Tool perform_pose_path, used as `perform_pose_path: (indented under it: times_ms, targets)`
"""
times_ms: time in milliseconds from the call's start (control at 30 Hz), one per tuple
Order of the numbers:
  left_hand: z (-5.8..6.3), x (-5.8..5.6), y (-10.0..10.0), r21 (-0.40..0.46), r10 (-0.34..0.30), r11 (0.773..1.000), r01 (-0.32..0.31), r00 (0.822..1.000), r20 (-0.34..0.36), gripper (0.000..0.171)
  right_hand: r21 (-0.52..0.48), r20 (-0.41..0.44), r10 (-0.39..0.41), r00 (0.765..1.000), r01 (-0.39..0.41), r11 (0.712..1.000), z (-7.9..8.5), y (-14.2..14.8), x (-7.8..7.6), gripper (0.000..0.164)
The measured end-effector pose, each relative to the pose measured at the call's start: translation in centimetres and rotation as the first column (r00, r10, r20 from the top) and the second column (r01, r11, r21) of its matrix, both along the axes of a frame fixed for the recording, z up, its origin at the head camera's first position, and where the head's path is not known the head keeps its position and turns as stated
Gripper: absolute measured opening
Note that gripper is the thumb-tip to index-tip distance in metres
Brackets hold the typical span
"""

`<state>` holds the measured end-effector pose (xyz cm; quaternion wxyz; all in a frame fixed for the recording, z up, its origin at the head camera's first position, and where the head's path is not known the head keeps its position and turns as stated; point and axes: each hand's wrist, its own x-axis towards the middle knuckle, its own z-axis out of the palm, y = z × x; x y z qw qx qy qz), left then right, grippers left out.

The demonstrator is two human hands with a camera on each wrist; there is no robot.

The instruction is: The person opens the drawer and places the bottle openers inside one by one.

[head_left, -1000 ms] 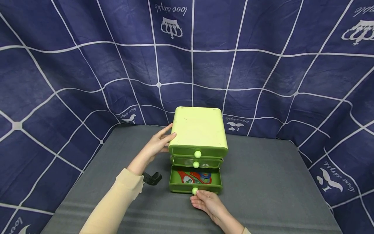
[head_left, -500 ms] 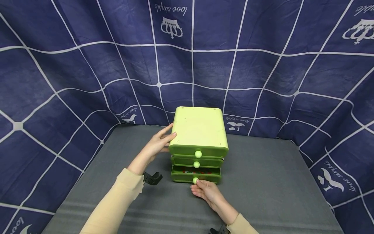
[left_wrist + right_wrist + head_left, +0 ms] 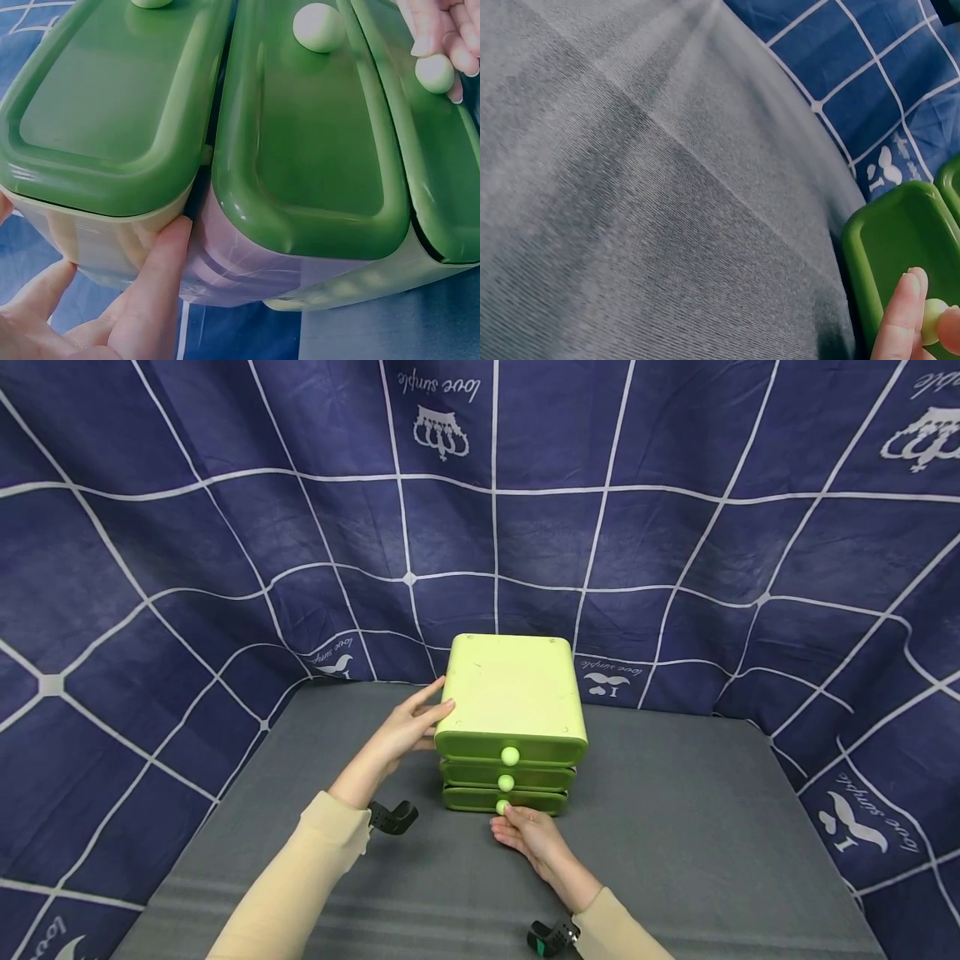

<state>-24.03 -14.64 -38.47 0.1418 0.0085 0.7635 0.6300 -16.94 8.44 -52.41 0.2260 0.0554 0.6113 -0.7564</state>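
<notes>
A small cabinet (image 3: pixel 513 685) with a pale green top and several green drawer fronts stands at the middle of the table. My left hand (image 3: pixel 397 735) rests on its left side, fingers extended; in the left wrist view the fingertips press on the side wall by the top drawer (image 3: pixel 97 127). At the bottom drawer (image 3: pixel 468 800), my right hand (image 3: pixel 534 845) pinches the round light green knob (image 3: pixel 502 807) between thumb and fingers. That drawer is nearly flush, with a thin dark gap at its edge in the left wrist view. Its contents are hidden. The middle drawer (image 3: pixel 322 150) sits closed.
A grey cloth covers the table (image 3: pixel 675 827) around the cabinet. Behind and at both sides hangs a dark blue curtain (image 3: pixel 675 543) with white lines. A black band (image 3: pixel 393 818) is on the left wrist and another black band (image 3: pixel 551 937) on the right.
The bottom drawer has slid back into the cabinet, pushed by my right hand on its knob, so the red and blue items inside went out of sight. My left hand has stayed put.
</notes>
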Motion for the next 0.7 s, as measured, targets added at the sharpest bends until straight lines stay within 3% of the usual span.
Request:
perform_pose_path:
  times_ms: [700]
  targets:
    - [0.2, 0.0, 0.0, 0.009, 0.002, 1.0, -0.002, 1.0, 0.006, 0.069, 0.027, -0.016, 0.003, 1.0, -0.003, 1.0, -0.4, 0.1, -1.1, 0.042]
